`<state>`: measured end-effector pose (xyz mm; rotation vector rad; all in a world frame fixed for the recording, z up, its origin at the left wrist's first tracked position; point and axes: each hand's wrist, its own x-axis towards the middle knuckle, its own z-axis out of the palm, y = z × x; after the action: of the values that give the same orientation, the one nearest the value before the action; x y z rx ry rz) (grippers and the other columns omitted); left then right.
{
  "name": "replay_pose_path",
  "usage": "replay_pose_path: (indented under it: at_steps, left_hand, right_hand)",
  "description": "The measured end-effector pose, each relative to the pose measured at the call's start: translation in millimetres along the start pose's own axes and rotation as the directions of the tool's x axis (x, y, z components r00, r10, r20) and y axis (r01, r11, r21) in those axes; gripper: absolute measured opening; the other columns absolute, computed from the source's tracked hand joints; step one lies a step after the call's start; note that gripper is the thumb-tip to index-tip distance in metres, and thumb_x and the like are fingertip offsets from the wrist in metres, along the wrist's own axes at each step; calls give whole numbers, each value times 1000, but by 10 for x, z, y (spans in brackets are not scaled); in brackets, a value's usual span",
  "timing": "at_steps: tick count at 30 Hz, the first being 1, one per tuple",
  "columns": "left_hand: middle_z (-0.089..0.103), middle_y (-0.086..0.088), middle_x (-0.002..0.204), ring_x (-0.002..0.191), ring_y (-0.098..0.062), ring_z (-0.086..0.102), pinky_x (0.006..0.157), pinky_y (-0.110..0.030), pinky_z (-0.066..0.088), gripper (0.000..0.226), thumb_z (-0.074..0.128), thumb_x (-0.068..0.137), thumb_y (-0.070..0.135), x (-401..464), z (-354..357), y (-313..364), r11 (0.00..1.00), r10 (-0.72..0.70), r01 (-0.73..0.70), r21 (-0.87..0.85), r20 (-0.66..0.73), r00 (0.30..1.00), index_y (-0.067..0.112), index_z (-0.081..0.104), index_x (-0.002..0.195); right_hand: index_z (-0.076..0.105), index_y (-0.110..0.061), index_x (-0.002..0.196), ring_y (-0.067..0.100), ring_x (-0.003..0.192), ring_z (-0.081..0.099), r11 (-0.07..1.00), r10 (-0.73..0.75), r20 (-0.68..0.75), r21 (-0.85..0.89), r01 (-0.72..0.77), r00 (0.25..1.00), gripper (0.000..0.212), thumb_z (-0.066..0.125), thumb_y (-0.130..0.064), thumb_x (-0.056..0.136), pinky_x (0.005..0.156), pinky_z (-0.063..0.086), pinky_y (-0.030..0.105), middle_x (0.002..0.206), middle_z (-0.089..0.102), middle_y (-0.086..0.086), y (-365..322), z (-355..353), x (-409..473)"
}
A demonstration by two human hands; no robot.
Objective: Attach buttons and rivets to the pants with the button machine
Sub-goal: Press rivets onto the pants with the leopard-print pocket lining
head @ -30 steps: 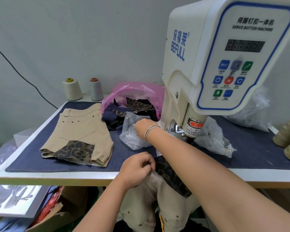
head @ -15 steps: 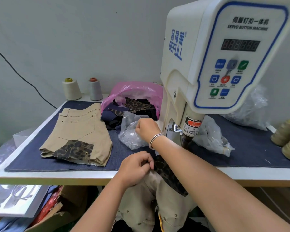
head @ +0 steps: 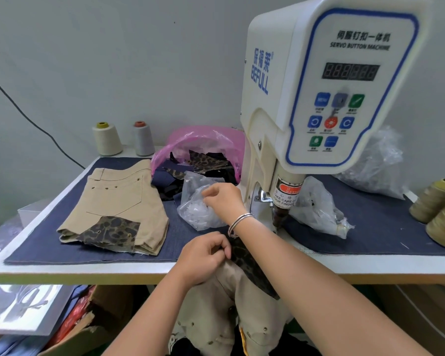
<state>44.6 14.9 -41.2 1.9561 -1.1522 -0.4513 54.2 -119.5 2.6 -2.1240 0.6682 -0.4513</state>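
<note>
two hands: left hand (head: pixel 203 258) pinches khaki pants (head: pixel 216 299); right hand (head: pixel 222 199) in crinkly clear bag (head: pixel 198 209).

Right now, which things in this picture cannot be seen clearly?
- Head view: whatever the right hand takes from the clear bag; fingers hide it.
- Pants at the machine punch; the forearm covers them.
- Machine display: digits blurred.

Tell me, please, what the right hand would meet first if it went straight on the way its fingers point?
Probably the crumpled clear plastic bag: the right hand points left into it, fingertips seemingly already at its film.
</note>
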Motion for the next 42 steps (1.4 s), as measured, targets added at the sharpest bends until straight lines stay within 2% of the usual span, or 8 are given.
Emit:
replay_pose_path:
  at_steps: [3, 7, 11, 17, 22, 26, 35, 42]
  left_hand:
    - [61, 21, 76, 76, -5, 56, 78, -30, 45, 41, 56, 76, 3, 10, 2, -18, 1000, -2, 2, -9, -6, 1000, 42, 58, 64]
    - [63, 18, 71, 72, -5, 56, 70, -31, 43, 31, 56, 78, 5, 19, 22, -33, 999, -43, 44, -19, 8, 999, 33, 62, 69]
    - [62, 17, 73, 73, -7, 56, 74, -32, 44, 31, 58, 79, 2, 20, 33, -41, 1000, -16, 15, -19, -19, 1000, 31, 63, 69]
    - [61, 19, 73, 71, -5, 54, 75, -28, 43, 35, 54, 78, -2, 9, 36, -39, 999, -24, 24, -29, -20, 999, 32, 61, 69]
    - [61, 20, 73, 71, -6, 53, 74, -28, 43, 39, 53, 77, -1, 4, 31, -38, 999, -41, 40, -29, -18, 999, 36, 60, 66]
    - [61, 21, 74, 72, -5, 54, 74, -27, 43, 38, 53, 77, 0, 10, 31, -45, 999, -37, 36, -37, -15, 999, 36, 60, 66]
    - [62, 20, 74, 70, -2, 53, 71, -25, 43, 37, 53, 77, 1, 17, 32, -73, 999, -33, 33, -38, -19, 999, 36, 60, 66]
    - [60, 18, 69, 67, -7, 52, 71, -28, 42, 41, 51, 78, -4, 21, 19, -60, 996, -40, 40, -80, 3, 999, 34, 60, 65]
  right_hand:
    - [71, -12, 84, 8, 81, 63, 977, -47, -20, 206, 51, 999, 8, 68, -5, 82, 81, 50, 22, 83, 69, -5, -113, -107, -336]
    - [66, -20, 70, 7, 57, 60, 891, -47, 39, 454, 24, 998, 16, 74, -8, 77, 63, 52, 24, 66, 68, -3, -43, -330, -1022]
    - [72, -17, 69, 16, 68, 69, 799, 69, 72, 594, -99, 995, 11, 75, -8, 76, 62, 53, 19, 73, 73, 10, 193, -658, -1511]
    - [75, -25, 74, -2, 61, 60, 890, 189, -123, 440, -117, 974, 7, 72, -23, 80, 58, 47, 9, 75, 73, -6, 550, -1087, -1430]
    - [70, -32, 80, -2, 77, 65, 965, 66, -132, 262, -30, 989, 12, 67, -22, 86, 69, 48, 9, 78, 71, -11, 643, -1104, -1212]
    - [64, -29, 78, -9, 68, 58, 994, -64, -103, 85, 73, 993, 13, 65, -21, 88, 65, 43, 5, 74, 64, -14, 682, -1071, -1143]
    - [62, -33, 74, -6, 71, 59, 985, -164, -99, 42, 169, 981, 21, 66, -18, 88, 66, 43, 5, 74, 65, -12, 724, -1076, -1152]
    - [74, -11, 97, 8, 84, 60, 933, -347, -108, -143, 331, 932, 13, 65, -14, 88, 76, 46, 13, 84, 62, -11, 754, -1075, -1188]
